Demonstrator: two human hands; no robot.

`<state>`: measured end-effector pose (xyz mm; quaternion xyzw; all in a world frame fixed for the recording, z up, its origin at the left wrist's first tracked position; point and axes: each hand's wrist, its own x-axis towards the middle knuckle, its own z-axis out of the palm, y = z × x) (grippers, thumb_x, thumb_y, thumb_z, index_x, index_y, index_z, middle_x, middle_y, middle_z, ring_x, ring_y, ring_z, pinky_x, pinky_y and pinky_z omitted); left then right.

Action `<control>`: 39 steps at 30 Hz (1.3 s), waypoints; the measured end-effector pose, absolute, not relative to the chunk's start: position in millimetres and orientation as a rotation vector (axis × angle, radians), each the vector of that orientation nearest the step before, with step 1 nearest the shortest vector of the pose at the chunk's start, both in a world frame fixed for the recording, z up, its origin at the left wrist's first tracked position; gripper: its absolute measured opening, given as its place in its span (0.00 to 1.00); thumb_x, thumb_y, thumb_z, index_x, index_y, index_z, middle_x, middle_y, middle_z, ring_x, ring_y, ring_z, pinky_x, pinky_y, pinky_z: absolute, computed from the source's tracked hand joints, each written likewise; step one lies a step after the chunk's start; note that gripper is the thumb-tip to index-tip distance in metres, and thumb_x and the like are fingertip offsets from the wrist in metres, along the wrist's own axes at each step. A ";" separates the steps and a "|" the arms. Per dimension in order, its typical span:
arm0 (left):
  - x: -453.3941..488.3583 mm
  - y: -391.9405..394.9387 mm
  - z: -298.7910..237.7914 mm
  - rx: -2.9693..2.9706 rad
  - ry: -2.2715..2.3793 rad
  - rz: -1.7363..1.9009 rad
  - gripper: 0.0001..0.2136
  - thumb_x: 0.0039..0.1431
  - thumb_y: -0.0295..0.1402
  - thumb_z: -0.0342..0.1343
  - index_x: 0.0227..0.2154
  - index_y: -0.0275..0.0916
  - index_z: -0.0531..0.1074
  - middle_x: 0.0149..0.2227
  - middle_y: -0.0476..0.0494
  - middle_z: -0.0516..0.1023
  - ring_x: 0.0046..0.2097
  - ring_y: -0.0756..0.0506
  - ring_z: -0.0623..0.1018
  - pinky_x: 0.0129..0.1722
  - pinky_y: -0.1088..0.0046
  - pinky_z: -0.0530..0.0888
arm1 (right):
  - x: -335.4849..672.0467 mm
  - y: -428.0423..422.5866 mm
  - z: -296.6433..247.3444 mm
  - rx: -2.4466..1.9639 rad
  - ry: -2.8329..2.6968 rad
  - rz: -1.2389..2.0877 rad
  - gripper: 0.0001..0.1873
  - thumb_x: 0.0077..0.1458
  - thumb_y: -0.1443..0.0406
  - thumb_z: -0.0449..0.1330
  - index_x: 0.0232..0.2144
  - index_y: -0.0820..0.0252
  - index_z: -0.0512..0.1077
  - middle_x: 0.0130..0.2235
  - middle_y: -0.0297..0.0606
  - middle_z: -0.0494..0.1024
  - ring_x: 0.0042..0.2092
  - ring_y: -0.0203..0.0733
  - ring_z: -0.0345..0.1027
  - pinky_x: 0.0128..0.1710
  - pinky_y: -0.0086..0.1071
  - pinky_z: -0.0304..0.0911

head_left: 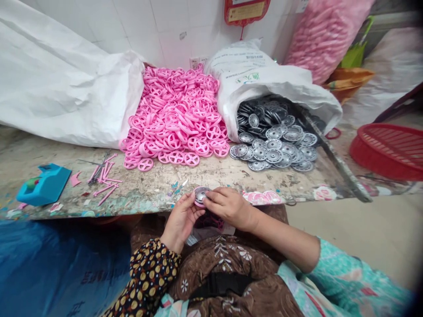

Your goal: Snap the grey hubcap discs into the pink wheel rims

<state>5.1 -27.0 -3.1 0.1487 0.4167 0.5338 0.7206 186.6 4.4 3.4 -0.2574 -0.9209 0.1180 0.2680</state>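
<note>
Both hands meet at the front edge of the worn table (155, 193). My left hand (181, 220) is closed on the rim of a small toy wheel (200, 195), with a pink ring outside and a silver-grey disc on its face. From the right, the fingers of my right hand (229, 207) pinch the same wheel. A heap of pink spoked wheel rings (178, 119) lies beyond my hands. To its right, grey wheel discs (274, 145) spill from a white woven sack (264, 75).
A blue tape dispenser (44, 185) and pink sticks (105, 174) lie at the left. Round pink stickers (262, 197) are at the table edge, right of my hands. A long bar (337, 158) leans from the sack. At the far right stands a red basket (386, 149).
</note>
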 end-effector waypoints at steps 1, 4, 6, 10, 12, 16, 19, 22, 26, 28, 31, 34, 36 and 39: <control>4.9 -27.1 -4.3 0.321 0.941 1.186 0.10 0.48 0.31 0.63 0.31 0.37 0.68 0.28 0.51 0.75 0.27 0.53 0.75 0.28 0.78 0.75 | 185.9 2.8 2.6 -0.669 -2.495 0.347 0.14 0.61 0.67 0.50 0.46 0.55 0.72 0.46 0.45 0.76 0.45 0.44 0.67 0.45 0.42 0.63; 5.1 -28.4 -5.1 0.351 0.992 1.175 0.10 0.46 0.29 0.63 0.32 0.37 0.68 0.28 0.50 0.76 0.27 0.52 0.76 0.28 0.77 0.76 | 183.7 1.0 7.1 -0.703 -2.342 0.613 0.14 0.61 0.66 0.51 0.47 0.56 0.70 0.44 0.43 0.76 0.46 0.42 0.67 0.47 0.41 0.63; 6.9 -29.6 -2.7 0.421 0.999 1.154 0.12 0.47 0.30 0.63 0.34 0.36 0.68 0.31 0.48 0.76 0.30 0.51 0.77 0.29 0.75 0.76 | 183.0 3.9 14.7 -0.891 -2.097 0.828 0.14 0.60 0.62 0.53 0.48 0.56 0.69 0.43 0.41 0.75 0.43 0.40 0.68 0.43 0.37 0.65; 13.3 -32.3 5.1 0.574 0.979 1.093 0.14 0.49 0.37 0.62 0.36 0.38 0.65 0.35 0.46 0.77 0.34 0.47 0.78 0.33 0.68 0.77 | 182.7 16.1 24.6 -1.092 -1.817 1.226 0.18 0.52 0.58 0.60 0.44 0.59 0.70 0.38 0.39 0.74 0.37 0.38 0.68 0.35 0.32 0.65; 17.0 -34.4 6.9 0.653 0.974 1.032 0.16 0.49 0.38 0.62 0.37 0.39 0.64 0.36 0.46 0.76 0.36 0.46 0.78 0.35 0.67 0.76 | 181.9 19.8 22.4 -1.036 -1.773 1.437 0.14 0.50 0.61 0.61 0.39 0.61 0.71 0.34 0.36 0.75 0.35 0.37 0.68 0.35 0.31 0.64; 23.7 -39.3 1.4 0.826 1.111 0.979 0.23 0.39 0.31 0.67 0.37 0.40 0.61 0.31 0.52 0.74 0.30 0.50 0.76 0.29 0.74 0.74 | 175.7 14.5 9.9 -1.061 -1.727 1.482 0.10 0.47 0.65 0.61 0.35 0.60 0.70 0.31 0.32 0.74 0.32 0.35 0.66 0.33 0.29 0.61; 24.8 -40.2 -6.0 0.856 1.187 0.989 0.21 0.40 0.31 0.66 0.34 0.40 0.60 0.27 0.56 0.69 0.24 0.53 0.71 0.23 0.77 0.70 | 169.5 7.7 2.4 -1.084 -1.722 1.468 0.09 0.48 0.66 0.60 0.35 0.60 0.71 0.31 0.32 0.74 0.32 0.36 0.66 0.33 0.29 0.61; 20.9 -37.5 -8.9 0.953 1.233 1.038 0.17 0.41 0.30 0.65 0.33 0.39 0.63 0.26 0.56 0.69 0.25 0.54 0.69 0.24 0.79 0.69 | 168.6 7.8 1.6 -1.064 -1.737 1.437 0.10 0.49 0.66 0.59 0.37 0.60 0.72 0.35 0.34 0.76 0.36 0.38 0.68 0.38 0.32 0.62; 14.2 -34.2 -4.2 1.045 1.202 1.085 0.15 0.42 0.31 0.65 0.34 0.38 0.69 0.31 0.52 0.73 0.33 0.52 0.72 0.33 0.78 0.70 | 177.2 14.2 7.3 -1.007 -1.791 1.445 0.13 0.49 0.65 0.59 0.40 0.60 0.72 0.39 0.37 0.77 0.40 0.40 0.69 0.43 0.35 0.62; 12.3 -34.7 -1.4 0.952 1.107 1.060 0.16 0.46 0.35 0.63 0.38 0.38 0.70 0.36 0.48 0.75 0.38 0.49 0.74 0.36 0.74 0.72 | 181.7 14.9 9.1 -0.982 -1.783 1.476 0.14 0.50 0.64 0.59 0.41 0.60 0.72 0.39 0.38 0.77 0.40 0.40 0.69 0.43 0.35 0.62; 11.0 -36.5 0.1 0.840 1.039 1.031 0.17 0.49 0.38 0.62 0.40 0.37 0.70 0.39 0.45 0.76 0.38 0.47 0.76 0.35 0.71 0.74 | 184.1 10.7 10.4 -0.986 -1.794 1.468 0.14 0.51 0.64 0.58 0.42 0.61 0.71 0.39 0.39 0.77 0.39 0.40 0.69 0.42 0.35 0.63; 9.8 -36.4 0.2 0.850 1.050 1.074 0.15 0.46 0.35 0.64 0.36 0.36 0.71 0.34 0.47 0.76 0.33 0.50 0.75 0.31 0.75 0.74 | 182.7 5.2 14.2 -0.998 -1.899 1.345 0.15 0.54 0.62 0.57 0.44 0.60 0.71 0.40 0.39 0.77 0.40 0.41 0.69 0.41 0.34 0.62; 9.4 -35.5 1.1 0.860 1.039 1.082 0.14 0.46 0.35 0.64 0.35 0.36 0.71 0.32 0.48 0.75 0.32 0.50 0.75 0.30 0.75 0.74 | 181.4 4.0 18.0 -1.010 -1.978 1.236 0.15 0.56 0.61 0.56 0.44 0.59 0.71 0.40 0.38 0.77 0.40 0.40 0.69 0.41 0.33 0.61; 10.6 -35.2 2.9 0.853 1.007 1.058 0.14 0.46 0.35 0.64 0.35 0.37 0.71 0.33 0.48 0.75 0.31 0.50 0.75 0.30 0.73 0.75 | 179.7 4.6 21.0 -1.029 -2.032 1.181 0.13 0.57 0.60 0.55 0.43 0.59 0.71 0.38 0.36 0.77 0.38 0.38 0.68 0.38 0.31 0.61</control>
